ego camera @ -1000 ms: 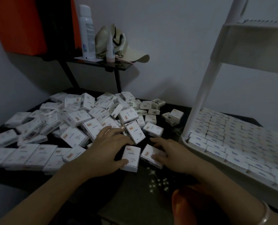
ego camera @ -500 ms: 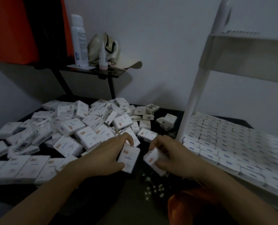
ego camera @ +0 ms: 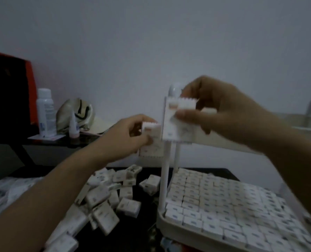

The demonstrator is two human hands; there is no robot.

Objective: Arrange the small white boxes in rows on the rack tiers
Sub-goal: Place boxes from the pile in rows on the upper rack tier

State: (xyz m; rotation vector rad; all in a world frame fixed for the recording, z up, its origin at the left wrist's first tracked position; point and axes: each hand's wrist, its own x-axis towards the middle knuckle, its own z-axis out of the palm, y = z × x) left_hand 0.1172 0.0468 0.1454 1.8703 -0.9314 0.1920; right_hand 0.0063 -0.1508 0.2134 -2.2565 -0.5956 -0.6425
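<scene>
Head cam only, and it's dim and a bit smeary. Off to the left there's a dark side shelf (ego camera: 60,140) with a white spray bottle (ego camera: 45,113), a little tube (ego camera: 72,126) and a crumpled cap (ego camera: 74,115), plus something red (ego camera: 11,91) behind them. The rack's white post (ego camera: 166,179) runs straight up the middle, and my right forearm covers most of the upper tier (ego camera: 303,122).

The lower tier (ego camera: 171,226) is packed with neat rows of boxes (ego camera: 223,202). The loose pile (ego camera: 103,197) sits on the dark table to its left, under my left arm.

Both hands are up by the top of the post. The left hand (ego camera: 127,137) pinches one small box (ego camera: 154,130). The right hand (ego camera: 221,113) grips another box (ego camera: 171,128), thumb across its face, a bit higher. The two boxes are just about touching.
</scene>
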